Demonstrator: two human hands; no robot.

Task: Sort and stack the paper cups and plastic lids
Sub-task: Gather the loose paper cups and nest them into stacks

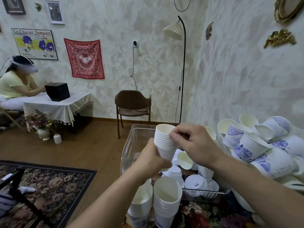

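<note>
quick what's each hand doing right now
Left hand: closed around the lower part of the nested stack of cups, holding it up.
Right hand: fingertips pinching the stack's top rim.

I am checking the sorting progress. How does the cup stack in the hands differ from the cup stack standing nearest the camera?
The held stack is lifted and tilted; the standing stack rests upright. The left hand grips the held stack, with the right hand at its rim; nothing touches the standing stack. Both are nested white cups.

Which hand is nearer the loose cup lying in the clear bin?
Right. The right hand pinches the held stack's rim, just above the loose cup in the bin; the left hand grips the stack's base, left of it.
</note>
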